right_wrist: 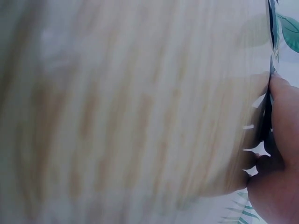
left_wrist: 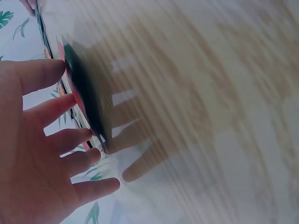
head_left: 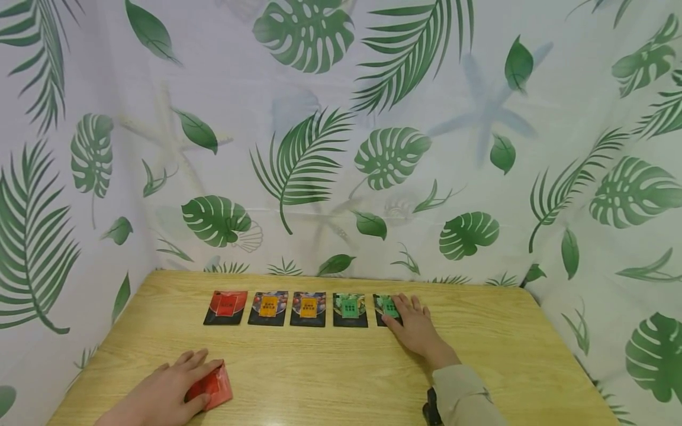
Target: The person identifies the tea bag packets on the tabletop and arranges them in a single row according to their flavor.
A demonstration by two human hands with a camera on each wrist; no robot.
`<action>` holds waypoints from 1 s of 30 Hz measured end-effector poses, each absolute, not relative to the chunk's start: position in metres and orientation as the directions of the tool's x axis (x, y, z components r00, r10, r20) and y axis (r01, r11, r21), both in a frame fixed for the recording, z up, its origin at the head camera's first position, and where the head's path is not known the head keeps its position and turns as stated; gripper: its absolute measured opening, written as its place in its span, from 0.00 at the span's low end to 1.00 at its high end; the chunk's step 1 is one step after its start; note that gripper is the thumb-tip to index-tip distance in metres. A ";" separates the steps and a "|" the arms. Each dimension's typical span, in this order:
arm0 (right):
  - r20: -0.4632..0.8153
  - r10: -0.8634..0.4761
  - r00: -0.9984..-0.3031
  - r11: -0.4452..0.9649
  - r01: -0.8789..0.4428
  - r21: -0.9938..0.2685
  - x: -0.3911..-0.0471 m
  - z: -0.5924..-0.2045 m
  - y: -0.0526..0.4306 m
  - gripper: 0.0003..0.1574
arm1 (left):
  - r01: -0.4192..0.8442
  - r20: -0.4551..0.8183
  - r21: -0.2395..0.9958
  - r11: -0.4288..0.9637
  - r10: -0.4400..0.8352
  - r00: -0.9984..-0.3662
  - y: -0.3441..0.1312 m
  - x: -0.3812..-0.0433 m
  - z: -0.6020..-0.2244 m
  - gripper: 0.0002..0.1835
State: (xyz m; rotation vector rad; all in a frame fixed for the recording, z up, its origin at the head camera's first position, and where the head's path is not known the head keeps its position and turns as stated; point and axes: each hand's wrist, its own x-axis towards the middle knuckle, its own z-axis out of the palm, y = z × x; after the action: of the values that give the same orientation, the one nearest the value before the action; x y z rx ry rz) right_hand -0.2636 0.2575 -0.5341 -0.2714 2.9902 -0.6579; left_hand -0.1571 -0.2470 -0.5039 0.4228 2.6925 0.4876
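Observation:
My left hand [head_left: 167,387] holds a red packet [head_left: 219,387] low over the near left of the table. Its thumb and index fingertip are at opposite edges of the packet. In the left wrist view the dark underside of this packet [left_wrist: 86,91] faces the wood, tilted and bowed. At the right end of the row, my right hand [head_left: 418,328] grips a green-and-black packet [head_left: 385,307], thumb at the near edge and fingers across its far right part, which they hide. Seen from the right wrist, that hand [right_wrist: 285,140] is close against the tabletop.
Left of the right hand, a row holds another green packet [head_left: 349,310], two orange-labelled packets [head_left: 308,309] and a red packet [head_left: 225,307]. They lie flat near the far edge of the wooden table [head_left: 319,373]. Leaf-printed cloth [head_left: 319,248] hangs behind and at both sides.

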 end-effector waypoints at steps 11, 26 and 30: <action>-0.028 -0.186 -0.982 0.893 -0.157 -0.422 -0.264 -0.536 0.258 0.45 | 0.238 -0.279 0.351 0.906 0.344 -0.897 -0.252 -0.156 -0.504 0.41; -0.032 -0.183 -0.983 0.894 -0.153 -0.421 -0.263 -0.530 0.256 0.43 | 0.292 -0.243 0.329 0.898 0.379 -0.893 -0.249 -0.154 -0.501 0.40; -0.028 -0.187 -0.982 0.891 -0.157 -0.425 -0.262 -0.530 0.256 0.43 | 0.306 -0.186 0.248 0.919 0.355 -0.916 -0.254 -0.154 -0.503 0.41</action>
State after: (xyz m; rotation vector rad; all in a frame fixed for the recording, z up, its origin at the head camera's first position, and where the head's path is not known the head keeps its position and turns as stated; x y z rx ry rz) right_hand -0.2621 0.2559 -0.5303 -0.2721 2.9886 -0.6636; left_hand -0.1544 -0.2541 -0.5032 0.4978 2.8524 0.3159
